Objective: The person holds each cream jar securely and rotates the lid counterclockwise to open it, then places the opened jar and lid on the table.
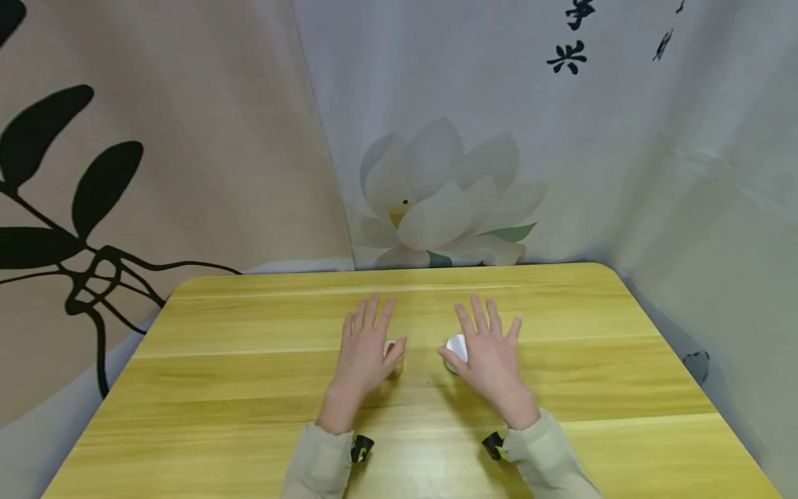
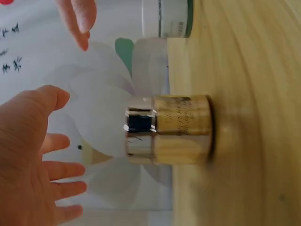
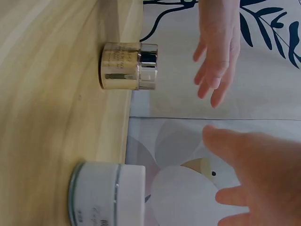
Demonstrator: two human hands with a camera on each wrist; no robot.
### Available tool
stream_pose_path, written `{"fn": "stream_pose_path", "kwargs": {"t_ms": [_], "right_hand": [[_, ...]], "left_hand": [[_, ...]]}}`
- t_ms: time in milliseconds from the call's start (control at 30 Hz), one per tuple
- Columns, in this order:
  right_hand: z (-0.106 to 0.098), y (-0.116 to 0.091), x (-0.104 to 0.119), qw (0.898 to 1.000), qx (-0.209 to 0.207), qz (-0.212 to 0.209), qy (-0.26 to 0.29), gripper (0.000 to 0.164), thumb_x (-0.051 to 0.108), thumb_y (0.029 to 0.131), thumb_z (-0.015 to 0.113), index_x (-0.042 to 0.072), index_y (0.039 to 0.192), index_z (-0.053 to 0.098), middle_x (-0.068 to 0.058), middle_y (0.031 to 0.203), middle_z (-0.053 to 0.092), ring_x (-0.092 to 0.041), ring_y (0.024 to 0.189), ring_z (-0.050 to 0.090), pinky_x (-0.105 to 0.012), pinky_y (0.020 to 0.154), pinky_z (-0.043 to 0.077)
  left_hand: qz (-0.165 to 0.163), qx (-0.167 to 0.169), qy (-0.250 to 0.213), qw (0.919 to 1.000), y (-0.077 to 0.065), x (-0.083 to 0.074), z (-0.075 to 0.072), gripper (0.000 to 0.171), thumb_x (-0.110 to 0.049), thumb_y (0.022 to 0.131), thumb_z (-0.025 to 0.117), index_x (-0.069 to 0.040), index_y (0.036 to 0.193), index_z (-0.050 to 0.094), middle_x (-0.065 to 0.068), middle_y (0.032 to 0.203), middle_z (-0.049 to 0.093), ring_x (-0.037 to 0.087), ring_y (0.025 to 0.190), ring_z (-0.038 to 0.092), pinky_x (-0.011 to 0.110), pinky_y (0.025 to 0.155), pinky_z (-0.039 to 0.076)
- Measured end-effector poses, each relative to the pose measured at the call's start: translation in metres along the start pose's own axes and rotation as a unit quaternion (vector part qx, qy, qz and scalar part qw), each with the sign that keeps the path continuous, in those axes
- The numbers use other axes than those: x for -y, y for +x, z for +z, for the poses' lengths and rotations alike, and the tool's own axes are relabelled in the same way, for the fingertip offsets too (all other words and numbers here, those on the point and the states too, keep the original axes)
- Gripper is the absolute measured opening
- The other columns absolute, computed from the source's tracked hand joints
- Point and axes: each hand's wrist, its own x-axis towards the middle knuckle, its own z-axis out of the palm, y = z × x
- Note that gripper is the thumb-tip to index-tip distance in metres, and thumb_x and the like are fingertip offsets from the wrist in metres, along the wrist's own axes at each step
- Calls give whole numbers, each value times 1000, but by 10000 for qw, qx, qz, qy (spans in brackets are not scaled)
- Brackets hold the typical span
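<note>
My left hand (image 1: 363,353) hovers with spread, straight fingers above a small gold jar (image 2: 183,129). This jar has a shiny metallic lid (image 2: 140,129) and stands upright on the table; from the head view the left thumb hides much of it. A wider white jar (image 3: 101,195) with a white lid (image 1: 458,344) stands upright to its right. Over and beside it is my right hand (image 1: 494,357), fingers fanned out and thumb across part of the lid in the head view. Both wrist views show a gap between each hand and the jar below it.
The jars stand on a light wooden table (image 1: 218,374) with rounded far corners. Behind it hangs a pale curtain (image 1: 405,69) printed with a lotus flower, dark leaves and black characters. Small black devices (image 1: 362,449) sit at both sleeve cuffs.
</note>
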Motion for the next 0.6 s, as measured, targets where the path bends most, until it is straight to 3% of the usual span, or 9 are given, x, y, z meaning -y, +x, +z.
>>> {"fn": "stream_pose_path", "kwargs": {"t_ms": [100,233,433,600], "right_hand": [[3,0,1,9998,-44,-108,162,76,50,79,68,9,139,43,-20,146,32,-40,135,25,-70,98,20],[8,1,4,9983,-217,-355,409,73,43,78,72,7,136,46,-20,142,39,-39,130,34,-61,100,28],[18,3,10,9895,-649,-734,1058,63,31,74,79,6,127,54,-14,128,52,-32,117,47,-50,90,42],[26,5,15,9770,-804,-803,1806,57,24,71,82,5,120,59,-9,117,58,-28,108,52,-46,84,45]], "left_hand": [[25,68,-628,9980,-3,8,4,63,-37,92,53,-5,143,35,24,142,37,41,130,33,57,103,27],[-75,334,-1487,9883,-8,18,9,65,-36,90,58,-1,141,38,21,138,44,39,125,41,57,100,32],[-505,970,-2404,9645,-15,30,16,78,-31,80,73,1,141,36,22,135,46,39,120,47,54,97,38],[-562,1163,-2940,9470,-17,34,22,86,-17,69,82,6,138,36,27,125,52,38,111,53,51,92,43]]}}
